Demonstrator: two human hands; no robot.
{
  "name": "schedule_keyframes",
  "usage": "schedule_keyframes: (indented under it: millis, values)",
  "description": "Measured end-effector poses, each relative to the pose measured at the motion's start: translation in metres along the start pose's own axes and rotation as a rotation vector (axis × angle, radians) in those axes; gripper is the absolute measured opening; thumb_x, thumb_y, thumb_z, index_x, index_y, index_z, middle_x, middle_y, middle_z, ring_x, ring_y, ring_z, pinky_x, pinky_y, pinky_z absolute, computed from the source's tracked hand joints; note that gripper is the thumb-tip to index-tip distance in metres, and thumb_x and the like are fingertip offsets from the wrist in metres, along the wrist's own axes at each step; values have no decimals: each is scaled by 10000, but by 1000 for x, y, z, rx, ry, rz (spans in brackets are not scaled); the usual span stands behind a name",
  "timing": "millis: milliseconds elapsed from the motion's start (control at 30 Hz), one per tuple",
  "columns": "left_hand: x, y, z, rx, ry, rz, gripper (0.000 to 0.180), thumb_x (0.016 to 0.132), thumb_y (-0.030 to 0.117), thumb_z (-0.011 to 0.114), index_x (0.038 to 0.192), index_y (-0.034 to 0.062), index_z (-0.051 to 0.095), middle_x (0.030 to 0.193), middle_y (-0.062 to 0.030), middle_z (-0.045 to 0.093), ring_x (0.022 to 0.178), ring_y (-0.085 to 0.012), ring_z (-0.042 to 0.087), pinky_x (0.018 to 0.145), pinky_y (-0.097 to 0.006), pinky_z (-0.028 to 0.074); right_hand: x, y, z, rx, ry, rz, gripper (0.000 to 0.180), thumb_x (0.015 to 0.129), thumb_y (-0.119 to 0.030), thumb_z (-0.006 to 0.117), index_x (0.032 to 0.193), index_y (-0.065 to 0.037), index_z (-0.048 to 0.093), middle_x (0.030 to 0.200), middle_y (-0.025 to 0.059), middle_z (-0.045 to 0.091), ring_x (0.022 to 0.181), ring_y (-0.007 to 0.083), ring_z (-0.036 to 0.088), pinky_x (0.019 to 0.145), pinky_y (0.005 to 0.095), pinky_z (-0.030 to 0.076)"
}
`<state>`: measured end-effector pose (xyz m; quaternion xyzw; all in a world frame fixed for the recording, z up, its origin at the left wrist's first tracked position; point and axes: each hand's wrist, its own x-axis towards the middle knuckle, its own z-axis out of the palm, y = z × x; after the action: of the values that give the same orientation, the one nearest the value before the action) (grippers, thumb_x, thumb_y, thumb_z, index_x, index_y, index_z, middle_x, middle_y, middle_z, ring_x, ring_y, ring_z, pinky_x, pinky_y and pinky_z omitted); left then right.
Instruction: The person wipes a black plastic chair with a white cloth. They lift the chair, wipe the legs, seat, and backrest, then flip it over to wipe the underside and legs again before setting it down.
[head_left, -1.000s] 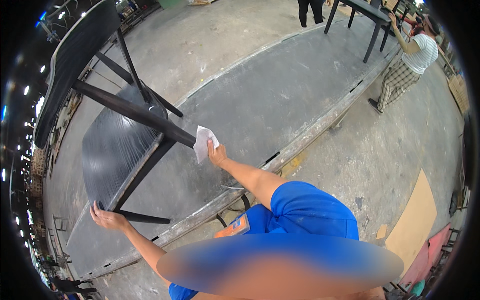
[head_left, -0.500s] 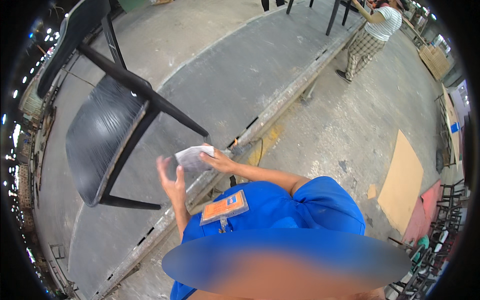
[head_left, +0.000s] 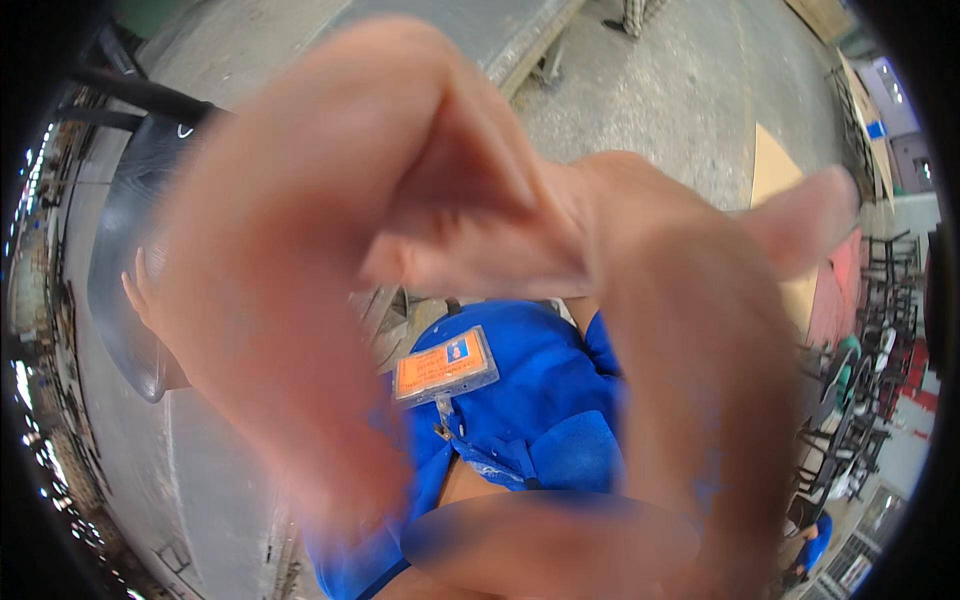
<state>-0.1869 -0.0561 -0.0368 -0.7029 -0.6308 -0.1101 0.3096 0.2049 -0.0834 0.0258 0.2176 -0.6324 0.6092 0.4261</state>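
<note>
My right hand (head_left: 480,240) is raised very near the camera, large and blurred, with its fingers bent but apart. Nothing shows between them. Behind it, at the left, the spread fingers of my left hand (head_left: 144,296) rest on the dark seat of a black chair (head_left: 118,262). That chair lies tipped over on a grey work table (head_left: 225,470); much of it is behind my right hand or cut off by the picture's edge. The pale folded sheet from the earlier frame is out of sight now.
Flat tan boards (head_left: 775,165) and a red sheet (head_left: 835,300) lie on the concrete floor at the right. Several dark chair frames (head_left: 885,290) are stacked beyond them. Another person's leg (head_left: 640,12) shows at the top. An orange badge (head_left: 445,367) hangs on my blue shirt.
My right hand has come up from the pale sheet to close before the camera. My left hand has moved left onto the chair seat. The view has shifted, and the sheet no longer shows.
</note>
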Motion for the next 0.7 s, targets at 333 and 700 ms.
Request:
schedule_keyframes:
  millis: [333,700]
  values:
    - [61,-34,50,-233,-71,73,416,799,375,669,1052,47,629,1405,-158,349,1310,-423,232,1022,-557,294,-55,63,15,-215,212,344,896,835,-727,94,1165,-12,521,1136,114,483,1094,211,456,924,359,376]
    - [99,-69,91,-367,-186,29,479,761,379,727,1065,25,624,1441,-159,301,1324,-438,200,1037,-548,289,-50,-122,19,21,255,-211,962,786,-785,95,1135,8,515,1120,132,484,1070,223,468,904,355,391]
